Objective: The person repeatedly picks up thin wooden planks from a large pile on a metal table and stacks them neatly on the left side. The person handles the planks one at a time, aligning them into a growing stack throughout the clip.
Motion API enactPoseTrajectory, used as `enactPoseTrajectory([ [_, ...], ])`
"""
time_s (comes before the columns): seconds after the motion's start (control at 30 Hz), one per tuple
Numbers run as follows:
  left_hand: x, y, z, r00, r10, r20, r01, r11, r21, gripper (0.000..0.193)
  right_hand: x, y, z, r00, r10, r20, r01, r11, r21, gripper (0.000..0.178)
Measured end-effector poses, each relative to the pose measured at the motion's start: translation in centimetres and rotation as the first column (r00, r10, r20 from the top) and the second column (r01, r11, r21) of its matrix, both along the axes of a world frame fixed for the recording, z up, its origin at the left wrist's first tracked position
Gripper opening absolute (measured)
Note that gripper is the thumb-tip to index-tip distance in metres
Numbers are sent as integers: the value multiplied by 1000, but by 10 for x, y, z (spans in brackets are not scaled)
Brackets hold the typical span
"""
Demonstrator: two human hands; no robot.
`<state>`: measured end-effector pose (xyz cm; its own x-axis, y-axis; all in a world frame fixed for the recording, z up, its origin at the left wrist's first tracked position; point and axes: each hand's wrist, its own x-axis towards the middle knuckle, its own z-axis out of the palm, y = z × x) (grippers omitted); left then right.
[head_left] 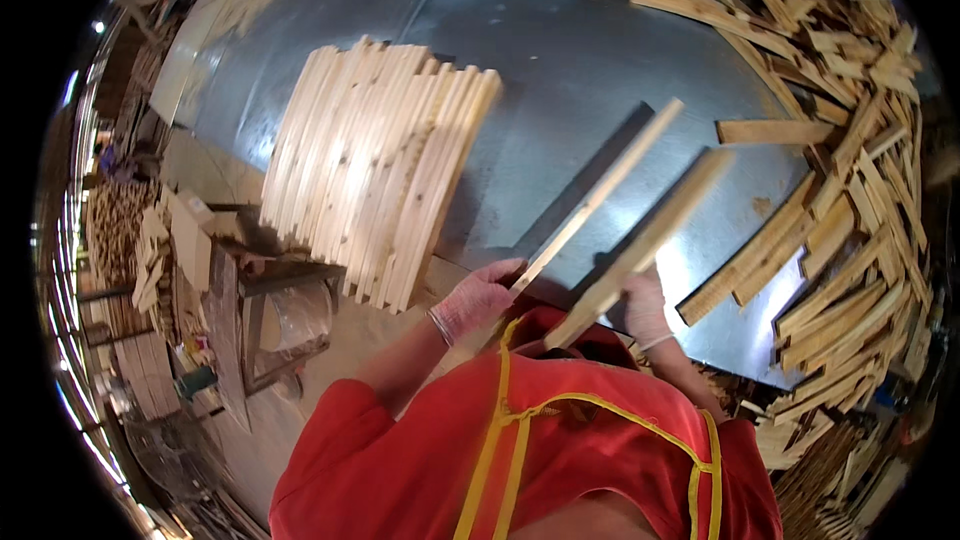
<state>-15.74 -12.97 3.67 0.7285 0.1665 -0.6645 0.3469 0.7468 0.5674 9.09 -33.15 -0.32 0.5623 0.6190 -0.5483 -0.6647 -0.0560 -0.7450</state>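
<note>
My left hand [476,300], in a pale glove, grips the near end of a narrow wooden strip [604,190] that points away over the metal table. To its right, a second, thicker wooden strip [655,230] is blurred by motion. My right hand [648,308], gloved too, is closed around this strip near its lower part. The two strips are apart and tilt the same way. Left of them, a row of light wooden strips [365,170] lies side by side, with uneven ends, partly over the table's near edge.
The grey metal table [480,30] spreads out ahead. A heap of loose wooden strips [860,160] covers its right side, with several pieces [745,260] jutting inward. At the left are a wooden stand [235,330] and stacked timber [120,230].
</note>
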Motion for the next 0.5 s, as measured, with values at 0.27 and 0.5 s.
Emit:
enactPoseTrajectory([
  [0.27, -66, -20, 20, 821, 80, -566, 561, 77, 825, 53, -93, 184, 33, 324, 872, 368, -659, 487, -573, 69],
  [0.5, -124, 22, 41, 879, 216, -425, 456, -117, 883, 61, -66, 200, 21, 437, 724, 533, -584, 680, -444, 68],
])
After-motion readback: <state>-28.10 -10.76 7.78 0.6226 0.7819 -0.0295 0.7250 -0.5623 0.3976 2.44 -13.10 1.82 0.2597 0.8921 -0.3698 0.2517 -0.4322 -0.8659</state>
